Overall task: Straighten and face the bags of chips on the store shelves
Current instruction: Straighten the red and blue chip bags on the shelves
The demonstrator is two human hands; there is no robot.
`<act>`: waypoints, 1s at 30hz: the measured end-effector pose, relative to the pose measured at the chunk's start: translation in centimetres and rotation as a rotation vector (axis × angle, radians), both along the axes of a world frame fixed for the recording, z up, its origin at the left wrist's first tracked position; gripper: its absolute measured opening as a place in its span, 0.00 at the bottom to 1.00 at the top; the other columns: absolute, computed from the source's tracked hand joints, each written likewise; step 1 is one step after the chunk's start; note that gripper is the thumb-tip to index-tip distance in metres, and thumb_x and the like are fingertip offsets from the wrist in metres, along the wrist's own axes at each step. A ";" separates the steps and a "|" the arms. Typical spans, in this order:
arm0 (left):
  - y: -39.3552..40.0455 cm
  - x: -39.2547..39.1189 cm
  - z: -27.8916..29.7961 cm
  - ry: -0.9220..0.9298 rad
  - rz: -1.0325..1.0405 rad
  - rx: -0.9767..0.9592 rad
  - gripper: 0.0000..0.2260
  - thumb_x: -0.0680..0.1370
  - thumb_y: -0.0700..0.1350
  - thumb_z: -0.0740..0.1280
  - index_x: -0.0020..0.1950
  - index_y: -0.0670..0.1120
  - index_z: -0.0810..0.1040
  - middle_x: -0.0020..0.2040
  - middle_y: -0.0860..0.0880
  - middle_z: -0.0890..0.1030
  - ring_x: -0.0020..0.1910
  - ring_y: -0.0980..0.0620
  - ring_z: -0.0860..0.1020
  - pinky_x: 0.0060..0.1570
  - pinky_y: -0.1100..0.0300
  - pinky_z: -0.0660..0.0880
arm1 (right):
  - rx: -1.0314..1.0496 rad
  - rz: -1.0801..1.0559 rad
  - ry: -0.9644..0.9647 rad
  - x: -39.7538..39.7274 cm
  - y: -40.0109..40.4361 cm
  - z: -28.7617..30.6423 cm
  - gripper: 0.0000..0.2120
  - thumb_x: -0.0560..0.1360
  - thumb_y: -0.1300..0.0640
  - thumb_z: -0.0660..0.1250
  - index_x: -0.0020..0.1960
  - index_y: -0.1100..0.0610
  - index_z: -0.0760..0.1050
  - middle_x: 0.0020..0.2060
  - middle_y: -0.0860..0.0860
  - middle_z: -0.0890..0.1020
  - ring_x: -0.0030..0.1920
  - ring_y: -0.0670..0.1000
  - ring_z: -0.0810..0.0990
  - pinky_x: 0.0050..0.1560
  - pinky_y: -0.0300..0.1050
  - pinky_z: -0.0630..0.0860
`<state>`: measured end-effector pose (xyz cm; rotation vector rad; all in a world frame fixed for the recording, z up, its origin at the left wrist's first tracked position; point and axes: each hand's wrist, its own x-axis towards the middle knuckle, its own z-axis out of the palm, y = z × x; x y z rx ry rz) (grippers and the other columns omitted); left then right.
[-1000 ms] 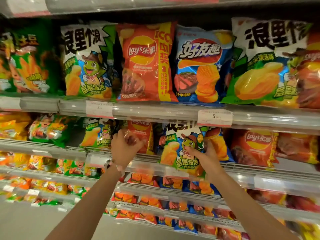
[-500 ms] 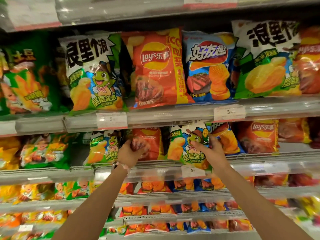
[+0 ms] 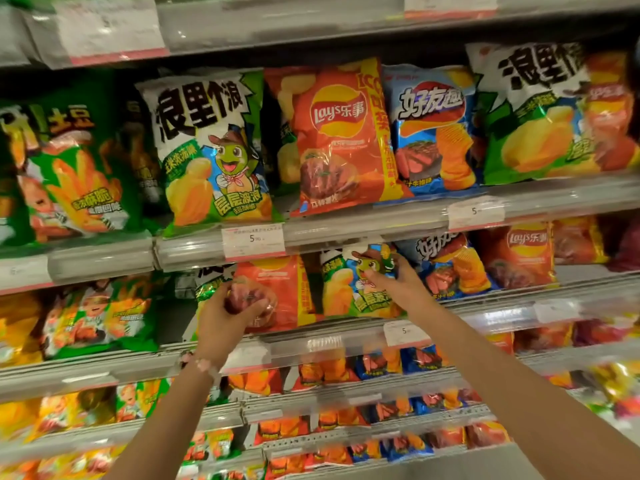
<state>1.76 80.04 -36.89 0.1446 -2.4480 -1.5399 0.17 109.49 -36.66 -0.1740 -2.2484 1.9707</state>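
An orange Lay's bag (image 3: 277,292) with a dark meat picture low on its front is seen upright on the second shelf (image 3: 332,336), directly below the price tag (image 3: 254,241) reading 5.90. Its lower left part is gripped by the left hand (image 3: 228,317), the fingers curled over the front. Just right of that tag's line, a green-and-white bag (image 3: 349,285) — printed with a cartoon frog in a hat (partly covered) — is pinched by the right hand (image 3: 398,282), thumb on the front, fingers wrapped round its right edge. The two bags are separated by a narrow dark gap. Above the tag, larger bags of the same brands are stood in a row on the upper shelf (image 3: 381,221); below it, grey metal shelves with clear plastic rails are stacked with smaller, blurred packets.
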 end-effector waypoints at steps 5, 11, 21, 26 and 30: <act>-2.4 1.6 0.0 -0.003 0.023 0.055 0.21 0.66 0.49 0.79 0.54 0.46 0.79 0.46 0.47 0.84 0.46 0.47 0.82 0.51 0.45 0.79 | 0.069 0.066 -0.046 -2.2 -3.9 0.1 0.26 0.77 0.55 0.67 0.71 0.59 0.63 0.63 0.54 0.73 0.65 0.53 0.71 0.53 0.36 0.65; -3.0 2.9 -0.3 0.017 0.029 0.142 0.16 0.70 0.41 0.76 0.54 0.45 0.76 0.46 0.49 0.81 0.47 0.48 0.81 0.44 0.54 0.78 | 0.125 0.108 -0.096 -4.0 -6.8 -2.2 0.25 0.77 0.53 0.67 0.70 0.60 0.66 0.66 0.57 0.73 0.67 0.57 0.71 0.62 0.44 0.67; -0.4 2.7 -0.6 -0.050 -0.075 0.211 0.17 0.69 0.41 0.76 0.56 0.48 0.76 0.49 0.49 0.82 0.48 0.50 0.81 0.49 0.51 0.78 | 0.360 0.027 -0.082 -5.1 -7.4 -2.7 0.28 0.78 0.48 0.63 0.72 0.62 0.63 0.65 0.60 0.73 0.65 0.60 0.72 0.62 0.49 0.71; 3.2 2.3 -0.5 -0.036 -0.151 0.232 0.18 0.69 0.40 0.76 0.53 0.51 0.75 0.49 0.51 0.81 0.48 0.53 0.80 0.47 0.56 0.78 | 0.064 0.056 0.095 0.6 -7.3 1.0 0.28 0.76 0.47 0.66 0.72 0.52 0.60 0.66 0.48 0.69 0.67 0.48 0.68 0.67 0.44 0.66; 6.8 2.3 -0.9 -0.016 -0.263 0.217 0.21 0.68 0.41 0.77 0.59 0.47 0.75 0.53 0.48 0.81 0.52 0.51 0.80 0.49 0.57 0.78 | -0.057 0.135 -0.010 2.4 -6.0 2.0 0.38 0.70 0.52 0.75 0.71 0.49 0.56 0.62 0.43 0.73 0.62 0.44 0.72 0.64 0.41 0.69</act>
